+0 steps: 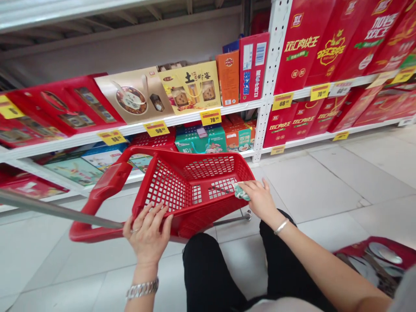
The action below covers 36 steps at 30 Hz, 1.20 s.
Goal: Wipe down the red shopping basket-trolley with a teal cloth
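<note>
A red plastic shopping cart [198, 212] with a lattice basket stands in front of my knees, its handle towards the left. My left hand [147, 232] grips the near rim at the handle end, fingers over the edge and the thumb on the outer side. A crumpled green-and-white cloth [241, 192] is pinched in my right hand [260, 199]. That hand presses the cloth to the rim at the basket's far right corner. Part of the cloth is hidden under my fingers. Inside the basket only lattice and floor show.
White shelves [191, 116] with boxed goods run behind the cart, with yellow price tags [210, 117] along their edges. A grey metal pole [61, 210] slants in from the left to the handle. On the tiled floor at right lies a red item [377, 247] with silvery objects, partly cut off.
</note>
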Available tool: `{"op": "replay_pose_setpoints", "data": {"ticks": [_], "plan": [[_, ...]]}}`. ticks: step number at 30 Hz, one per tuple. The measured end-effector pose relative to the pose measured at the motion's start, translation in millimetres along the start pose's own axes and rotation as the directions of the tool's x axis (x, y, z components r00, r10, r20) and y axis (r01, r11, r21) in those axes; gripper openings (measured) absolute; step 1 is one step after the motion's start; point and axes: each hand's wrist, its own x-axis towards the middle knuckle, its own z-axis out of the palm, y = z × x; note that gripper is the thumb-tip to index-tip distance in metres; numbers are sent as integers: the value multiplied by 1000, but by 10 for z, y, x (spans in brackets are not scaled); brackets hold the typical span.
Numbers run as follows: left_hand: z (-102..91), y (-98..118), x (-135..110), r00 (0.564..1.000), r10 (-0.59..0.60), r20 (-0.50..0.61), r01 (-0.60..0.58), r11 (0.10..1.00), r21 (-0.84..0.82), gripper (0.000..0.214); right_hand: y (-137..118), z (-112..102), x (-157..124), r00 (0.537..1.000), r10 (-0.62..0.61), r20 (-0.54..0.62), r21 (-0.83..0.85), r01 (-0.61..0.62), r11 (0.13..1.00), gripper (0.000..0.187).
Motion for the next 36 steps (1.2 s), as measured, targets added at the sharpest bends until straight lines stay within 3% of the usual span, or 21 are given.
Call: {"op": "replay_pose_setpoints", "data": {"ticks": [2,4,6,9,12,15,24,27,30,36], "plan": [[12,17,-9,1000,-26,-8,26,1000,-8,27,-51,-40,29,998,54,-14,-11,-55,998,69],[30,28,-17,999,-52,-12,51,998,-23,25,-285,-43,86,1000,20,-9,26,-20,999,68],[48,28,-22,998,-58,-16,58,998,-34,23,-650,-9,152,994,-102,29,101,98,990,67],[57,8,-25,999,-41,-11,41,999,-27,20,-1207,96,223,944,-319,80,212,297,931,64],[29,-15,-28,1000,-23,11,23,1000,-1,19,-1479,198,214,904,-418,87,244,388,889,58],[-19,-33,-39,999,-19,47,18,1000,24,20,-1355,232,139,918,-388,86,236,360,903,59],[-7,-63,-88,990,-105,96,103,994,25,26,41,87,-75,997,-76,-2,-47,76,996,68],[5,-30,-60,991,-115,76,113,993,26,25,219,33,-72,999,9,-44,-100,-13,995,64],[17,6,-22,993,-107,51,107,994,13,25,-13,10,20,998,-29,-62,-12,28,1000,63],[27,41,33,997,-73,-2,73,997,6,23,-1092,114,288,957,-288,18,242,276,930,70]]}}
